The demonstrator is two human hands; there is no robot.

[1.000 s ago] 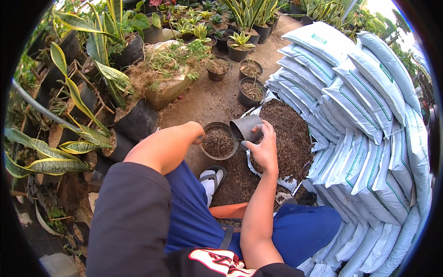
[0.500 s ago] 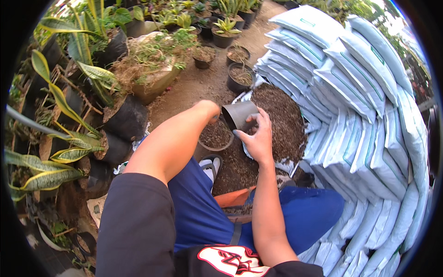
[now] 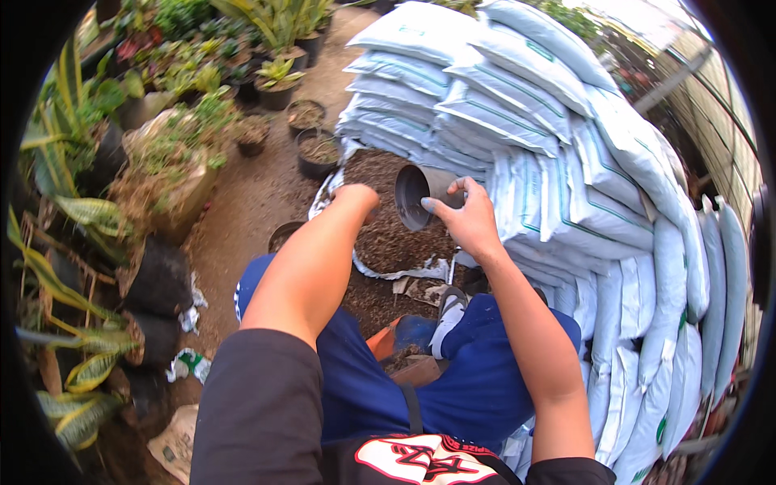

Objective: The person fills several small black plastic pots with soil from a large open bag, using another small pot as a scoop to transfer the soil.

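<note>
A dark plastic plant pot (image 3: 414, 196) is tipped on its side, its mouth turned left, and looks hollow inside. My right hand (image 3: 467, 212) grips its right side, thumb near the rim and fingers over the wall. Left of the pot, my left hand (image 3: 357, 200) is bent downward above the dark potting soil (image 3: 396, 246); its fingers are mostly hidden behind the wrist. The soil lies heaped in an opened bag (image 3: 396, 272) with a pale, crumpled edge. Behind my left forearm, another round pot (image 3: 283, 234) is partly hidden.
Pale blue-white sacks (image 3: 533, 178) are stacked high on the right. Snake plants (image 3: 81, 347) in black pots line the left. Small pots (image 3: 318, 153) with dry matter stand beyond the soil, along a dirt path (image 3: 230, 234). An orange object (image 3: 384, 341) lies between my legs.
My view has turned right. Both hands have shifted from beside the soil-filled pot to over the soil heap, the tilted pot still in my right hand.
</note>
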